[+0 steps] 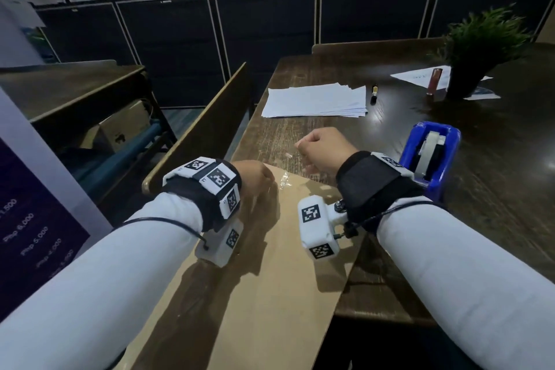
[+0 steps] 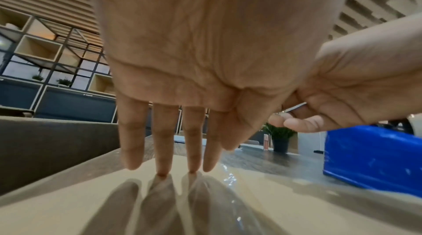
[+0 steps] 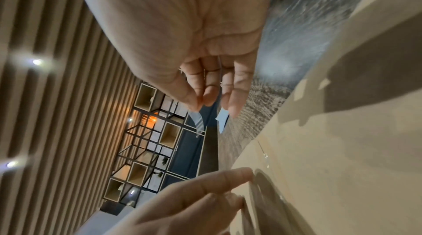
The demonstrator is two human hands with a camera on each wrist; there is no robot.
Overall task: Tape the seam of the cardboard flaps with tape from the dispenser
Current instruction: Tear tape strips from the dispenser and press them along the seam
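Observation:
A flat sheet of brown cardboard [image 1: 270, 264] lies on the dark wooden table [image 1: 480, 189], overhanging its near edge. Clear tape [image 1: 283, 182] glistens along the cardboard's far end. My left hand [image 1: 264, 180] rests there with straight fingers [image 2: 163, 148], their tips pressing the cardboard [image 2: 68, 202] just left of the tape [image 2: 228, 177]. My right hand [image 1: 303, 146] hovers just beyond the far edge, curled, pinching a short strip of clear tape [image 3: 198, 121] between thumb and fingertips [image 3: 209, 94]. The blue tape dispenser [image 1: 432, 153] stands close to the right of my right wrist.
A stack of white paper [image 1: 315, 100] and a marker [image 1: 374, 94] lie farther back on the table. A potted plant [image 1: 477, 48], a pink tube [image 1: 434, 81] and more sheets sit at the back right. A wooden chair back [image 1: 204, 126] stands left of the table.

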